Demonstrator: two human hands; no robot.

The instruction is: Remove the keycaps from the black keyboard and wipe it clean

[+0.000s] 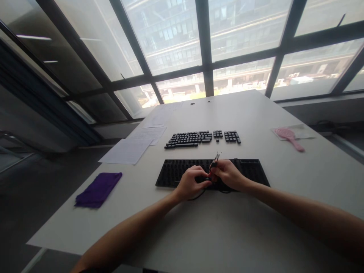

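Note:
A black keyboard (170, 170) lies on the white table, its keycaps mostly off. My right hand (227, 174) is over its middle, closed around a keycap puller (215, 161) with thin metal prongs pointing up and away. Something red shows at the puller's lower end, between the two hands. My left hand (193, 182) rests at the keyboard's front edge, thumb and fingers pinched together close to the right fingertips. A small dark piece seems to be in that pinch, too hidden to name. Behind the keyboard, loose black keycaps (189, 138) are laid out in keyboard order.
Purple cloth (98, 189) lies folded at the left of the table (182, 235). Paper sheets (126, 151) are spread along the left edge. To the right, a pink hairbrush (290, 138) sits on a clear bag. A black cable (199, 195) loops out at the keyboard's front.

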